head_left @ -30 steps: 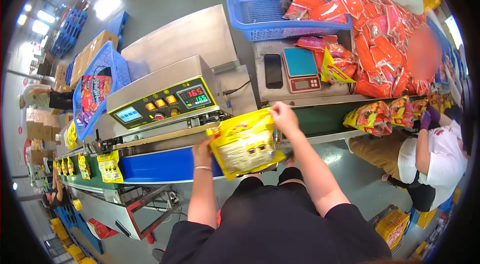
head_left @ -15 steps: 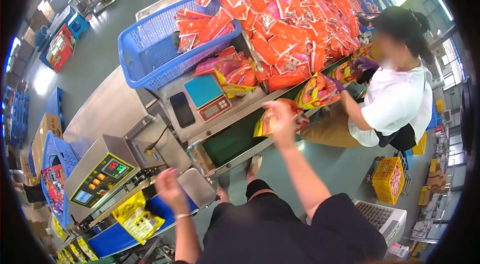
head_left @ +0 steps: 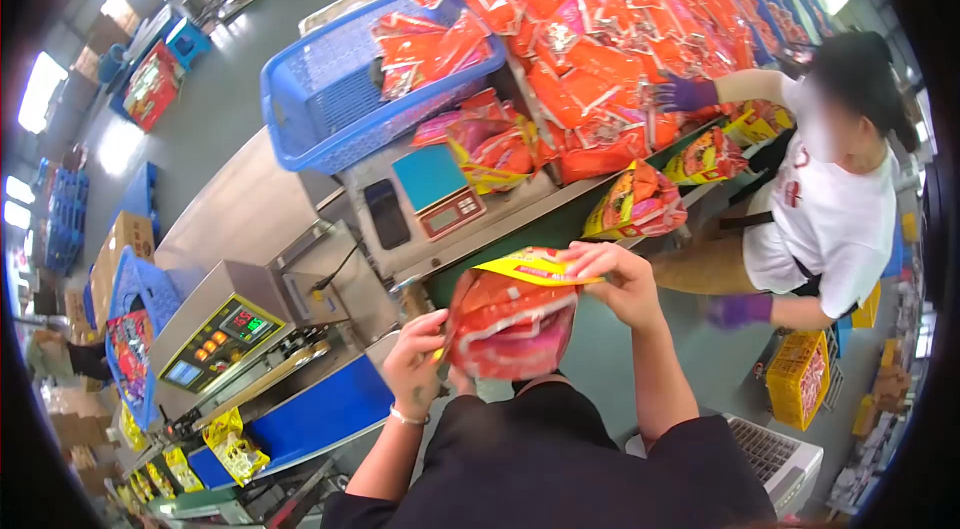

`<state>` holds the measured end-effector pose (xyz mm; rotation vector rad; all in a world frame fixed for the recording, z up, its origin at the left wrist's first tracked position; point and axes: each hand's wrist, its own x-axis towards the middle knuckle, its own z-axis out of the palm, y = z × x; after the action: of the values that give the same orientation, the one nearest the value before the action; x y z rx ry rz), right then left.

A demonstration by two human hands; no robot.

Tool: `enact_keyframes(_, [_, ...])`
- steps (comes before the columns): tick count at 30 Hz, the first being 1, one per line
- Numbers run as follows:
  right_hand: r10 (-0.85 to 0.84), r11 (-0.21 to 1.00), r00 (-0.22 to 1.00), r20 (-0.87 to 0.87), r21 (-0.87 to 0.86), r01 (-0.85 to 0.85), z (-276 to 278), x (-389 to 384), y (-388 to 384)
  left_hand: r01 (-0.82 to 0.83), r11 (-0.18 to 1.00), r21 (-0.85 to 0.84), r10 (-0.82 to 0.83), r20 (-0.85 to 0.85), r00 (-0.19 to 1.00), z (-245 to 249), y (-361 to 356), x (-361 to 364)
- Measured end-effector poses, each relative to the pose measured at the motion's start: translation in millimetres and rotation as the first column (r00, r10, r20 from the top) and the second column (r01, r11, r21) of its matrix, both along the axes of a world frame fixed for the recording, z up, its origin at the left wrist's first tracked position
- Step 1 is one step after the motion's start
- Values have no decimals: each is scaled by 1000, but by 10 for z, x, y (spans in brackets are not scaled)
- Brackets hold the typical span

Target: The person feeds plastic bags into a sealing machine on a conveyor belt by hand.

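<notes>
In front of my body hangs a red and yellow plastic pouch (head_left: 512, 329), with red and pink wrapping showing through its side. My right hand (head_left: 622, 281) pinches the yellow upper edge at its right corner. At the pouch's left side my left hand (head_left: 415, 354) is closed on the edge. Beyond it, a similar filled pouch (head_left: 635, 204) stands on the green conveyor belt (head_left: 530, 237). To the left, a yellow pouch (head_left: 235, 444) lies on the blue belt (head_left: 330, 404) of a sealing machine (head_left: 225, 339) with a lit panel.
A large heap of red packets (head_left: 610, 39) covers the far table. Beside it are a blue basket (head_left: 330, 79), a scale (head_left: 440, 199) and a phone (head_left: 385, 212). A co-worker in purple gloves (head_left: 685, 94) stands at right, near a yellow crate (head_left: 798, 379).
My right hand has brought a pouch from the conveyor toward my body, and my left hand has joined it. The yellow pouch moved left along the blue belt. The co-worker's hands moved apart.
</notes>
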<state>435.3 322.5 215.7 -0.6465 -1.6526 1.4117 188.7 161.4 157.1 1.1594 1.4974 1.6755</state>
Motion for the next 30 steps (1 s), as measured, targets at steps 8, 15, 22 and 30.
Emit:
enact_keyframes(8, [-7,951,986,169,-304,58,50,-1643,-502,-501,809,-308,579,567,586,207,-945,-896])
enact_keyframes(15, [-169,979,814,555,-1,204,-1712,-2074,-585,-522,637,-567,770,432,470,-1300,-1028,-1396])
enact_keyframes(22, [22,998,627,779,-56,35,-1754,-2684,-839,-586,650,-484,720,638,273,-1598,-1555,-1820])
enact_keyframes(30, [293,927,881,371,-336,-167,-2015,-3366,-1490,-628,580,-519,778,124,616,-1769,-2761,-2941])
